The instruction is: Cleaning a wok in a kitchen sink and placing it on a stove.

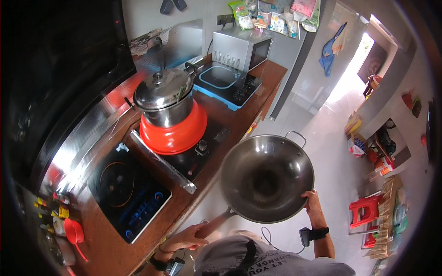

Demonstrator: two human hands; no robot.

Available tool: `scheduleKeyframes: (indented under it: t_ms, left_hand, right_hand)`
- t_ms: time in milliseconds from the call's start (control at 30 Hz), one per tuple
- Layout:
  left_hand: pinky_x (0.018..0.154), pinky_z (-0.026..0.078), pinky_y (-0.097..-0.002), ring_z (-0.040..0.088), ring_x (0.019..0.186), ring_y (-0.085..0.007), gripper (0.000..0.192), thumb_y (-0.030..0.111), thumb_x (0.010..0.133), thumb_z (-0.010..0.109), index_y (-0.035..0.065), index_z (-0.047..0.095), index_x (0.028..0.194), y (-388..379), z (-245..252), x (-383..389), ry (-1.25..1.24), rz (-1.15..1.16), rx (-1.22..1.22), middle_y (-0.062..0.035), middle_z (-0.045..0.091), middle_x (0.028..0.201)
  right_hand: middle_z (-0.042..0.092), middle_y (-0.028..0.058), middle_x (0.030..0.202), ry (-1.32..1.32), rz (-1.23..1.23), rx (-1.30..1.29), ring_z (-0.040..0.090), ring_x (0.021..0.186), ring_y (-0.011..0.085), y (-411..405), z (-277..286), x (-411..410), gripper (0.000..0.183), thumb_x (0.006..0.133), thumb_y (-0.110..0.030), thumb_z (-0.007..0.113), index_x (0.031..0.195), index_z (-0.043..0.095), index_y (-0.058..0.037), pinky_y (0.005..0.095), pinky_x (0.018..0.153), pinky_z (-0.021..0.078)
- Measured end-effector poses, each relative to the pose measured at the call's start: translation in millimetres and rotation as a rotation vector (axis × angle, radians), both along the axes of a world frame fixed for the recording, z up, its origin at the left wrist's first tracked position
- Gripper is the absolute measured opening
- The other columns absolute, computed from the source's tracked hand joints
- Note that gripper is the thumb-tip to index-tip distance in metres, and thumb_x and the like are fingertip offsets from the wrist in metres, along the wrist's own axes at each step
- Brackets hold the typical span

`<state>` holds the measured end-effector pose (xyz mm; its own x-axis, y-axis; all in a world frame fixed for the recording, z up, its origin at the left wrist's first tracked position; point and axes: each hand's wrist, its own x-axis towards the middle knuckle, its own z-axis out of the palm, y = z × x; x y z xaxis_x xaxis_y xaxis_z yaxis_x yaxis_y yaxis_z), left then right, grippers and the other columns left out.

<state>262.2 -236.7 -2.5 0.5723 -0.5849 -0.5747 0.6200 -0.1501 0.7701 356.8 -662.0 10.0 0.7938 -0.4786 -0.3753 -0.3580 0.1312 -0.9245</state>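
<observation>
A large metal wok (267,174) is held in the air beside the counter's front edge, its inside facing up at me. My left hand (186,237) is shut around the end of its long handle (217,222). With my right hand (311,200) I grip the rim on the right, below the small loop handle (299,134). A darker patch shows at the bottom of the bowl. To the left, a lidded steel pot (165,98) sits on an upturned red basin (172,138), which stands over a black glass hob (193,158).
A black induction cooker (127,193) lies on the wooden counter (100,248), near condiment bottles (51,210) and a red ladle (74,231). Behind the pot are a blue-edged cooker (228,82) and a microwave (240,48). Red stools (364,211) stand at right by a covered table (383,220).
</observation>
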Motion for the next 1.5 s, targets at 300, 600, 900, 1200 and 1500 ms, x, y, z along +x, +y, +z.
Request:
scheduleKeyframes:
  t_ms: [300,600,900,1200,1500]
  left_hand:
    - [0.048,0.042,-0.0218,0.053,0.062,-0.0127,0.054,0.021,0.072,0.069,0.0025,0.045,0.117,-7,28,119,-0.279,-0.014,0.254,-0.0084,0.053,0.079]
    - [0.040,0.036,-0.0196,0.045,0.046,-0.0077,0.062,0.010,0.074,0.069,-0.0006,0.037,0.126,-68,52,221,-0.234,0.340,0.245,-0.0015,0.047,0.059]
    - [0.037,0.034,-0.0220,0.044,0.040,-0.0090,0.042,0.009,0.073,0.065,-0.0038,0.044,0.108,-116,68,305,-0.271,0.602,0.330,-0.0023,0.047,0.057]
    - [0.040,0.040,-0.0262,0.047,0.041,-0.0116,0.056,0.015,0.073,0.060,-0.0051,0.038,0.120,-137,67,361,-0.225,0.773,0.342,-0.0098,0.051,0.072]
    - [0.037,0.042,-0.0256,0.048,0.042,-0.0120,0.061,0.016,0.077,0.060,-0.0077,0.029,0.124,-153,53,424,-0.221,0.955,0.197,-0.0083,0.050,0.064]
  right_hand:
    - [0.049,0.0070,0.067,-0.119,0.111,0.045,0.049,0.051,0.0186,-31,-14,141,0.025,0.060,-0.007,0.051,0.085,0.048,-0.0032,0.0275,0.040,0.0408]
    - [0.048,0.0054,0.075,-0.179,0.311,0.126,0.051,0.057,0.0139,-18,2,351,0.033,0.063,-0.014,0.055,0.093,0.048,-0.0022,0.0249,0.045,0.0425]
    - [0.057,0.0082,0.083,-0.033,0.825,0.165,0.056,0.073,0.0179,21,3,556,0.034,0.063,-0.013,0.056,0.094,0.053,0.0021,0.0299,0.062,0.0477]
    - [0.054,0.0045,0.081,0.005,0.885,0.241,0.052,0.060,0.0153,83,-47,681,0.031,0.056,-0.024,0.064,0.083,0.055,-0.0115,0.0248,0.043,0.0380]
    - [0.053,0.0086,0.116,-0.077,0.971,0.681,0.051,0.107,0.0222,103,-44,709,0.060,0.082,-0.052,0.050,0.122,0.046,-0.0070,0.0349,0.090,0.0404]
